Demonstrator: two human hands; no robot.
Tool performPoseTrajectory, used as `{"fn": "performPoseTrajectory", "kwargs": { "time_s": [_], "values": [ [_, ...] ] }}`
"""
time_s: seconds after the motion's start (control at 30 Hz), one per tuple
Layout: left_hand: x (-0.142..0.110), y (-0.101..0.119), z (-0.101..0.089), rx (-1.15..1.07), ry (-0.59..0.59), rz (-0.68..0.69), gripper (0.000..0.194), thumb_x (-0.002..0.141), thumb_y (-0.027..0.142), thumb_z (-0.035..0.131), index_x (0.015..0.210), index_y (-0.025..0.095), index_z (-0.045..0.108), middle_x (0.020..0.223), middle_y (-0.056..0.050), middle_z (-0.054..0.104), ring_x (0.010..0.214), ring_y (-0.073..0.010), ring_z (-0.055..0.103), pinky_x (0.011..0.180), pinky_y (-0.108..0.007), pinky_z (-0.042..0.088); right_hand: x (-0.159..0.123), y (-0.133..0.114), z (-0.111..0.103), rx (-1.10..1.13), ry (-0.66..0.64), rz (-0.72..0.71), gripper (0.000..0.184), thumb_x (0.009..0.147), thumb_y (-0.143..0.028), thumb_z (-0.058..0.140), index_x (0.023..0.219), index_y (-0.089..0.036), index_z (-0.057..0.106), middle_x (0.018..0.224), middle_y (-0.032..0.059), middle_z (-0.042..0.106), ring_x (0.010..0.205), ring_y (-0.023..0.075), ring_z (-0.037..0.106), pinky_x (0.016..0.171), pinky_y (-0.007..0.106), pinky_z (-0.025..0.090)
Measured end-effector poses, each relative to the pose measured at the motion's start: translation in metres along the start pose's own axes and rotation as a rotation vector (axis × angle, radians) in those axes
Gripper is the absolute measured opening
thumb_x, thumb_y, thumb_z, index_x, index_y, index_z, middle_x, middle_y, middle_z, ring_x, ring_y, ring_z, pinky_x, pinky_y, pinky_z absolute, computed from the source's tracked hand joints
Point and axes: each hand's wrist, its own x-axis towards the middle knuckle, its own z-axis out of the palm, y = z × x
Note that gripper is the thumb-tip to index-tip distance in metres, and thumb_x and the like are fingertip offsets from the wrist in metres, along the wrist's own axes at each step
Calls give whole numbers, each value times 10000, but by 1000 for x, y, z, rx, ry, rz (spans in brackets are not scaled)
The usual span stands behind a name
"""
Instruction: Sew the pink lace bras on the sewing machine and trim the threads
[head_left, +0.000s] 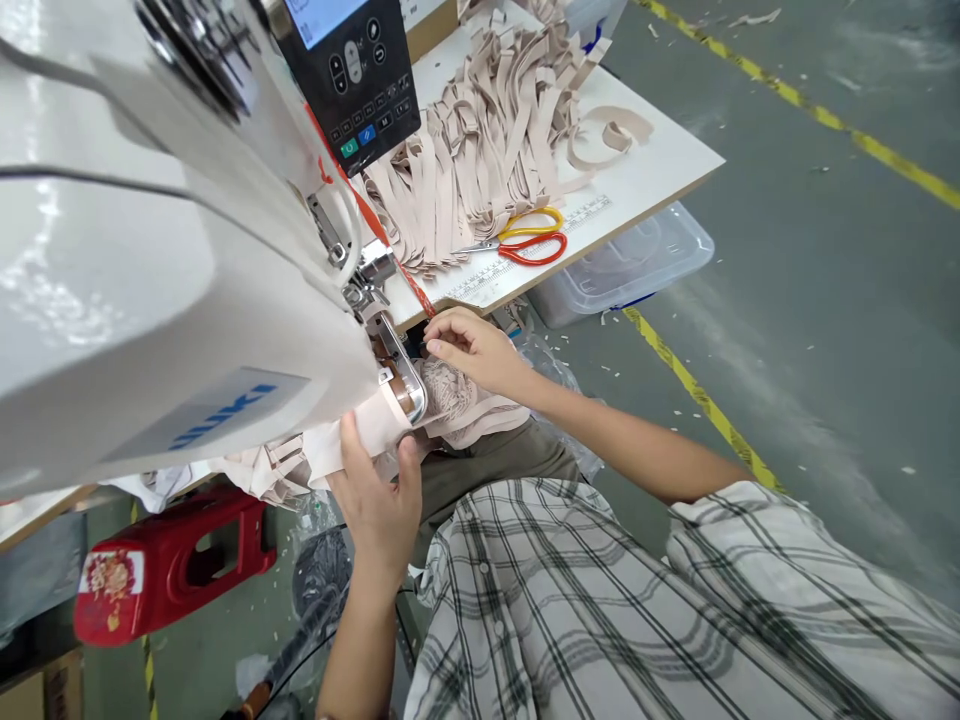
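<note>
My left hand (379, 500) is at the free end of the sewing machine (225, 330), its thumb and forefinger apart against a pale pink fabric band (360, 430). The band lies around the machine's narrow arm (409, 385); its underside and some of my fingers are hidden. My right hand (480, 350) has its thumb and fingertips drawn together just right of the needle area. The lower end of a red cord (416, 290) reaches those fingertips; whether they grip it is unclear. Gathered pink fabric (457, 400) hangs below this hand, over my lap.
On the white table (660, 150) lie a heap of pale pink strips (495, 130) and scissors with yellow and red handles (532, 240). A control panel (360, 80) stands above. Below are a clear plastic box (637, 260) and a red stool (172, 570). Yellow tape (690, 390) marks the floor.
</note>
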Motion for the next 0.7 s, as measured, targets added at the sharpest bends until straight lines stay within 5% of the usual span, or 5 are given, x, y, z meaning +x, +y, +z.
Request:
{"fn": "performPoseTrajectory", "kwargs": {
  "time_s": [0.4,0.7],
  "values": [
    [5,5,0,-27,-15,-67,744,931,432,573,1532,92,297,1540,-248,399,1454,-355,352,1161,-504,338,-12,12,-3,14,-8,51,128,912,-319,581,903,-202,630,1029,67,627,964,194,598,783,330,485],
    [-6,4,-1,-50,-46,-6,797,925,404,598,1563,109,224,1581,-246,330,1490,-343,293,1179,-489,333,-50,-19,12,206,-80,137,273,885,-423,640,1032,-198,591,993,41,641,881,167,603,809,320,490]
  ]
}}
